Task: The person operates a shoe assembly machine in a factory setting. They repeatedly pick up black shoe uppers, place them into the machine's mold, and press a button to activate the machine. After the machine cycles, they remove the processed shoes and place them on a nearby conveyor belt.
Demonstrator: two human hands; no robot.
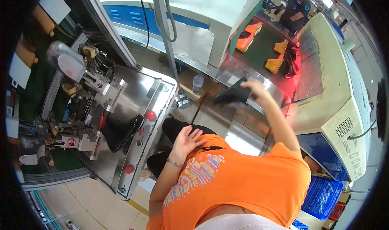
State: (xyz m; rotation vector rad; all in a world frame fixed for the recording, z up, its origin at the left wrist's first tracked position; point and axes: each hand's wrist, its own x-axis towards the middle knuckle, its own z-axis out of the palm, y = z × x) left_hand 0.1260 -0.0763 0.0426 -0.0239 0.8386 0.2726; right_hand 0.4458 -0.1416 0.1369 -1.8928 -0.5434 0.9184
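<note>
My right hand (254,88) is stretched out to the right and grips a black shoe (231,95) above the steel edge of a conveyor (267,88). My left hand (187,138) rests against my orange shirt and dark trousers with the fingers spread and nothing in it; a bracelet sits on the wrist. Left of it, a second black shoe (121,131) sits clamped on a steel shoe machine (133,96) with red round buttons (150,115).
The conveyor belt (263,47) carries several orange shoe lasts (274,62) and a dark shoe under red light. Another person (298,8) stands at its far end. A plastic bottle (198,82) stands on a wooden box. A cream machine housing (344,108) stands on the right.
</note>
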